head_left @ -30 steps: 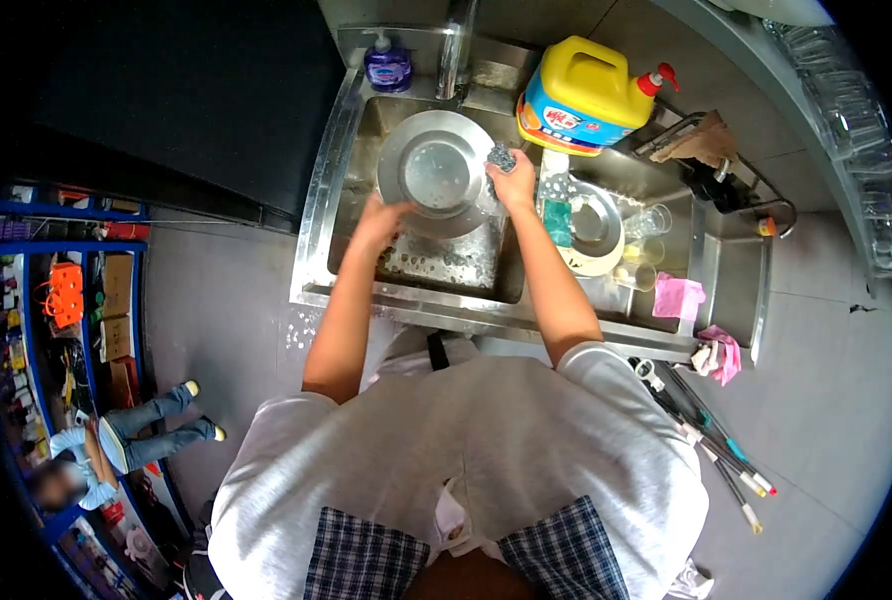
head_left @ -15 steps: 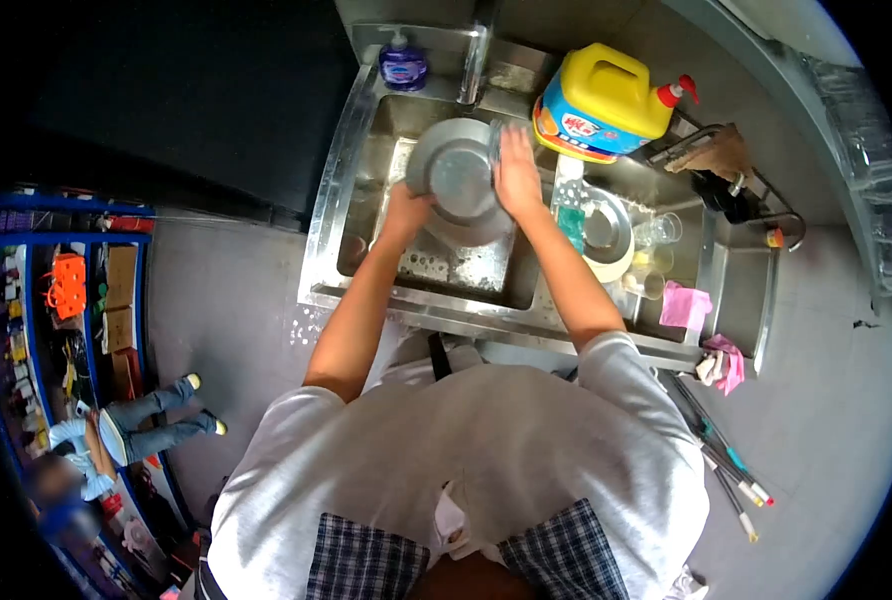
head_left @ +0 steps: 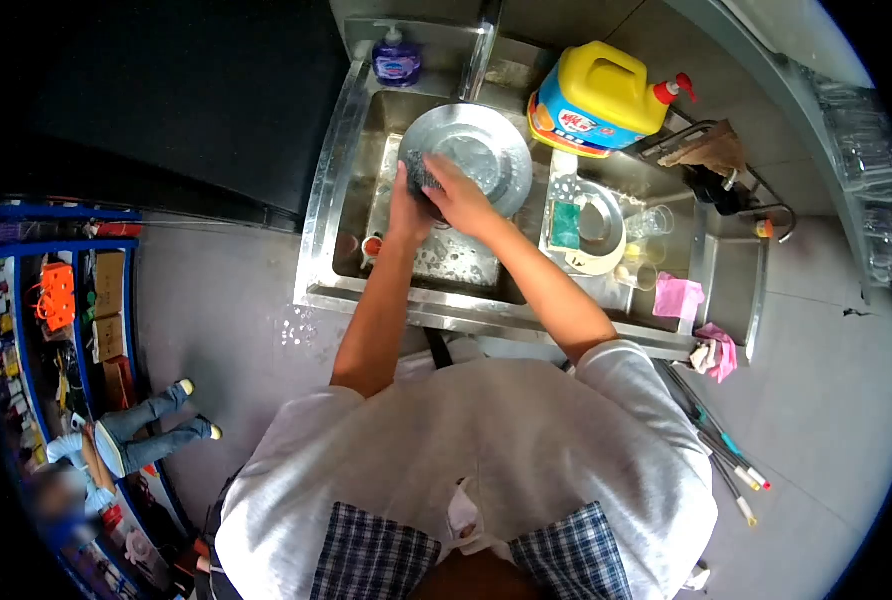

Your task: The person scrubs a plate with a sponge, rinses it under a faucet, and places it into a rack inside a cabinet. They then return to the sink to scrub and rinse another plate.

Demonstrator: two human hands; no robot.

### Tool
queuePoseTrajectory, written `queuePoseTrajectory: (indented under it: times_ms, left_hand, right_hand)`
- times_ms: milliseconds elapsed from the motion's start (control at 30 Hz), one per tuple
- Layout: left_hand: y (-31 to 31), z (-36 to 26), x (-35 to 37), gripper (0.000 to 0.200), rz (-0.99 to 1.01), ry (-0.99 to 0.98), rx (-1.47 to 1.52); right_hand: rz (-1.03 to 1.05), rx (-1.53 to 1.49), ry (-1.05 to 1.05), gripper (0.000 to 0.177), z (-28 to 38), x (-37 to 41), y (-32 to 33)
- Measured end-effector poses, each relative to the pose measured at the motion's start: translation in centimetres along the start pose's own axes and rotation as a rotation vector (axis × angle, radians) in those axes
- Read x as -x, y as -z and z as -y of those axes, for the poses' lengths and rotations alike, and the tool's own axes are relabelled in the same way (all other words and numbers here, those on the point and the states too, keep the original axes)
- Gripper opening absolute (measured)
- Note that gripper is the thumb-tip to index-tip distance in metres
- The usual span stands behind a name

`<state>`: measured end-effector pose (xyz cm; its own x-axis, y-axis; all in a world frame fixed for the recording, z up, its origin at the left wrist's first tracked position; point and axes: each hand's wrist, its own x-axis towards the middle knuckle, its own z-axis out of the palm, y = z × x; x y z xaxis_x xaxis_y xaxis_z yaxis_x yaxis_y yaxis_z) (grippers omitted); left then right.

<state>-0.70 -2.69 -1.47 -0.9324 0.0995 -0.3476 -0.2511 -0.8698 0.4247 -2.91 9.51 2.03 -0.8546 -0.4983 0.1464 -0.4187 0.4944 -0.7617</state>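
Over the left-hand basin of a stainless-steel sink [head_left: 316, 230], I hold a wide, round, silver metal pan [head_left: 488, 152], its broad rim wet and its recessed centre shiny. My left hand [head_left: 410, 212] grips the pan's near-left edge, thumb up along the rim, the other fingers mostly hidden. My right hand [head_left: 461, 203] crosses in front, fingers close together over a dark grey metal scourer [head_left: 421, 176], which they press against that same side of the pan.

Behind the pan rises a silver metal faucet [head_left: 480, 50]. To its right stands a large yellow plastic jug [head_left: 601, 100] with a red pump top; its blue-and-orange label bears white characters on a red patch, too small to read for certain. Left of the faucet sits a clear bottle of purple liquid [head_left: 396, 65], its label lettering blurred.

To my right lie a green rectangular sponge [head_left: 566, 226], clear drinking cups [head_left: 650, 221] and a pink cloth [head_left: 677, 296]. Far left, a person in blue jeans [head_left: 151, 425] is beside blue-framed shelves [head_left: 56, 246].
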Motion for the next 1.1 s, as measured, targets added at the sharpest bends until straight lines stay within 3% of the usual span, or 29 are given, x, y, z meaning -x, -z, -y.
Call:
queuePoseTrajectory:
  times_ms: [67,167,233,300,400,500,633,700,767,833,933,1000,1067,1100]
  left_hand:
    - [-1.0,0.1,-0.4,0.073,-0.016,0.034,-0.186]
    - [-2.2,1.0,-1.4,0.074,-0.043,0.084,-0.285]
    - [-2.9,0.4,-1.2,0.074,-0.018,0.078,-0.18]
    - [-2.7,-1.0,-0.8,0.072,-0.033,0.076,-0.052]
    - [1.8,-0.9,-2.1,0.05,-0.101,0.108,-0.074]
    - [3.7,-0.7,-2.3,0.036,-0.258,0.124,-0.041]
    - [2.3,-1.2,-0.4,0.047,-0.282,0.076,-0.321]
    - [2.2,-1.4,0.3,0.044,-0.225,0.061,-0.505]
    - [1.8,-0.2,1.0,0.04,-0.229,-0.004,-0.526]
    - [0.9,0.0,0.7,0.037,-0.269,0.004,-0.632]
    - [3.5,-0.1,-1.6,0.031,-0.21,-0.087,-0.274]
    - [4.3,-0.6,-1.3,0.031,-0.174,-0.174,-0.391]
    - [5.3,0.1,-1.7,0.034,-0.163,-0.252,-0.555]
    - [4.7,0.3,-0.5,0.035,-0.216,-0.196,-0.553]
  right_hand:
    - [-0.145,-0.097,-0.128,0.051,-0.1,-1.1,-0.3]
    - [-0.521,-0.193,-0.182,0.048,0.1,-4.4,-1.0]
    - [-0.462,-0.2,-0.096,0.043,0.0,-4.1,-1.5]
    - [-0.212,-0.23,-0.085,0.043,-0.6,-2.1,-1.4]
    - [0.041,-0.079,-0.006,0.045,-1.4,1.6,-1.1]
    - [0.141,-0.057,0.019,0.048,-0.8,4.6,1.3]
    - [0.022,0.455,0.002,0.052,-1.9,5.6,5.2]
    - [-0.172,0.561,-0.07,0.053,-4.9,3.5,6.3]
    - [-0.299,0.495,-0.043,0.055,-5.5,0.0,6.1]
    - [-0.28,0.409,0.037,0.057,-5.3,-2.4,2.6]
    - [-0.001,0.404,0.169,0.057,-2.0,0.3,0.0]
    - [0.087,0.392,0.155,0.057,-2.1,2.6,1.2]
    - [-0.157,0.394,0.053,0.056,-4.8,-0.7,1.6]
    - [-0.275,0.38,-0.032,0.055,-6.0,-1.2,1.1]
